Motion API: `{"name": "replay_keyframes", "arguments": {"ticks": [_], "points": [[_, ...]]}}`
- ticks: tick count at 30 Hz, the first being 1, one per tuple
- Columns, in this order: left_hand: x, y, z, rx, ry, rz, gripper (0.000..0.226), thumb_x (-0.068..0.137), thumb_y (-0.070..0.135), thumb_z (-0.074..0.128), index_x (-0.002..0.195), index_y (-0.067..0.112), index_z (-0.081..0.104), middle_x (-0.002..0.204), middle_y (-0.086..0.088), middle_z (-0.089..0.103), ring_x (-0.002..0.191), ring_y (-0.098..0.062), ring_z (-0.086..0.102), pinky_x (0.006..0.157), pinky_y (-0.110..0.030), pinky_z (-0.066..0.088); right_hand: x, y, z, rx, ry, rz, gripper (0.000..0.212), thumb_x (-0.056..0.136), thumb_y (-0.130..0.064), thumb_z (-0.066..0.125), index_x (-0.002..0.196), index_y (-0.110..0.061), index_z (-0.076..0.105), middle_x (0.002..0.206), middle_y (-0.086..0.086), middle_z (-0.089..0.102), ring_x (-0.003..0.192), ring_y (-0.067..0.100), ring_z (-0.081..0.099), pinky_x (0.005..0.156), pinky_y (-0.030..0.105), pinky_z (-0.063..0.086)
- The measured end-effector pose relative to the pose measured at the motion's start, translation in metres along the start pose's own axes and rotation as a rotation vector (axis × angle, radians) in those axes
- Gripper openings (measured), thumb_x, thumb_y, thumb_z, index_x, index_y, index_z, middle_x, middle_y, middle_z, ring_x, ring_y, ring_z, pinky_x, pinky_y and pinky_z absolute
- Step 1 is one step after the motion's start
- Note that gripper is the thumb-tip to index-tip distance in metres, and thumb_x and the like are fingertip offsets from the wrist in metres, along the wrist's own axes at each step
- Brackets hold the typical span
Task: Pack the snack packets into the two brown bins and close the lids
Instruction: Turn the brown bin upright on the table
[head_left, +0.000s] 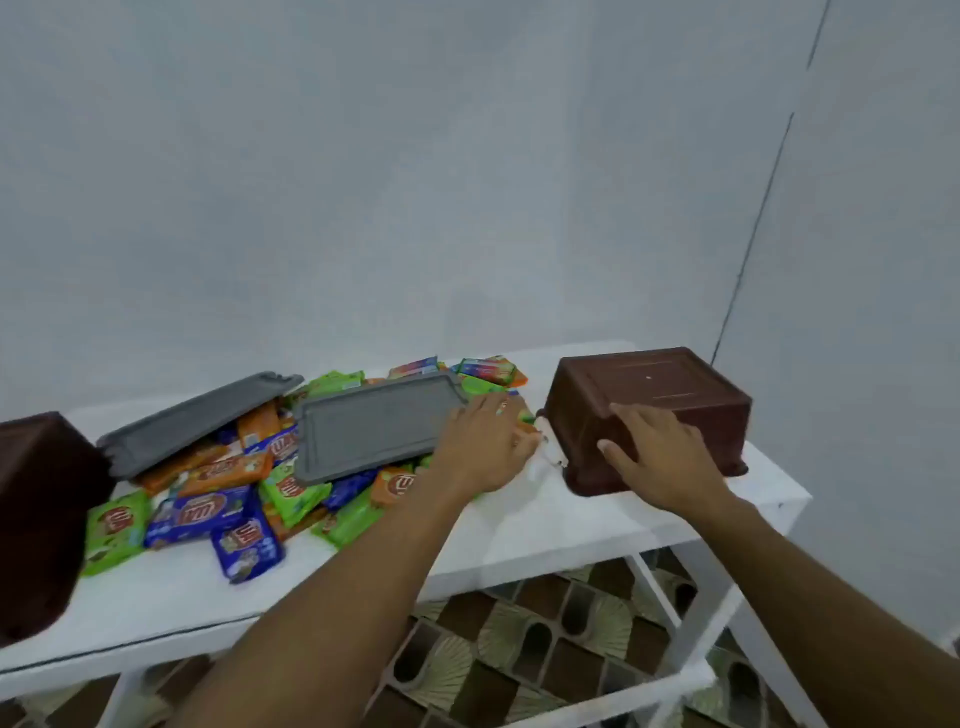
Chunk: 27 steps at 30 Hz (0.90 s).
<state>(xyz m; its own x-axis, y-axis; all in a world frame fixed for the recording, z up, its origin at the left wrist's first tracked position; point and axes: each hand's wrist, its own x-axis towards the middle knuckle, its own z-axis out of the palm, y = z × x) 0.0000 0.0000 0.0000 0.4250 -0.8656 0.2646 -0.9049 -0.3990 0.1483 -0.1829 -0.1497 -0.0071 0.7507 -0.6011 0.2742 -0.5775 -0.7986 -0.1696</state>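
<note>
head camera | faces forward, down | close over white table (545, 525)

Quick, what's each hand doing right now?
Left hand: open, fingers flat on the snack packets.
Right hand: open, fingers spread against the upturned brown bin.

Left brown bin (47, 519) — edge-cropped, blurred

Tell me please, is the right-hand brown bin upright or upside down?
Upside down: the bin shows its flat base upward, rim on the table.
</note>
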Motion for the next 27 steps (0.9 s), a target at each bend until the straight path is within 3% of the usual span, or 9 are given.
{"name": "replay_keyframes", "arguments": {"ticks": [6,10,14,19,23,27], "points": [[0.038,0.075,0.041,-0.053,-0.049,-0.032,0.067,0.094,0.058,0.038,0.148,0.019,0.031,0.151,-0.007,0.037,0.137,-0.028,0.037,0.107,-0.045,0.035,-0.008,0.082,0.008,0.031,-0.005,0.179,0.055,0.095,-0.05,0.044,0.143,-0.023,0.039,0.145,0.001,0.046,0.134,0.024,0.04,0.108,0.049,0.034],[0.066,0.09,0.068,-0.162,-0.019,-0.183,0.072,0.09,0.064,0.042,0.143,0.017,0.034,0.141,-0.008,0.046,0.127,-0.027,0.047,0.099,-0.042,0.046,0.006,0.112,0.013,0.07,0.098,0.349,0.055,0.092,-0.049,0.047,0.139,-0.019,0.039,0.138,0.008,0.049,0.126,0.029,0.045,0.102,0.05,0.036],[0.079,0.082,0.106,-0.297,-0.035,-0.291,0.072,0.083,0.074,0.038,0.132,0.022,0.046,0.127,-0.005,0.057,0.115,-0.026,0.057,0.088,-0.04,0.052,0.025,0.131,0.031,0.108,0.151,0.442,0.073,0.086,-0.054,0.056,0.142,-0.016,0.03,0.138,0.012,0.044,0.126,0.033,0.043,0.1,0.051,0.037],[0.089,0.077,0.128,-0.434,0.059,-0.286,0.077,0.082,0.081,0.025,0.135,0.028,0.044,0.121,-0.001,0.063,0.109,-0.024,0.061,0.084,-0.042,0.056,0.045,0.159,0.046,0.349,0.12,0.585,0.091,0.082,-0.065,0.058,0.147,-0.012,0.023,0.145,0.014,0.041,0.133,0.036,0.039,0.105,0.056,0.032],[0.092,0.081,0.132,-0.469,0.116,-0.297,0.071,0.089,0.074,0.027,0.136,0.024,0.046,0.124,-0.002,0.063,0.112,-0.024,0.06,0.086,-0.039,0.055,0.055,0.178,0.051,0.48,0.024,0.558,0.08,0.081,-0.071,0.053,0.138,-0.017,0.039,0.135,0.008,0.057,0.124,0.033,0.052,0.105,0.056,0.037],[0.113,0.091,0.112,-0.488,0.229,-0.38,0.057,0.096,0.059,0.034,0.126,0.016,0.056,0.115,-0.006,0.066,0.105,-0.026,0.062,0.082,-0.032,0.049,0.077,0.186,0.04,0.46,0.13,0.466,0.071,0.083,-0.072,0.047,0.131,-0.02,0.048,0.126,0.003,0.061,0.119,0.027,0.055,0.103,0.053,0.038]]}}
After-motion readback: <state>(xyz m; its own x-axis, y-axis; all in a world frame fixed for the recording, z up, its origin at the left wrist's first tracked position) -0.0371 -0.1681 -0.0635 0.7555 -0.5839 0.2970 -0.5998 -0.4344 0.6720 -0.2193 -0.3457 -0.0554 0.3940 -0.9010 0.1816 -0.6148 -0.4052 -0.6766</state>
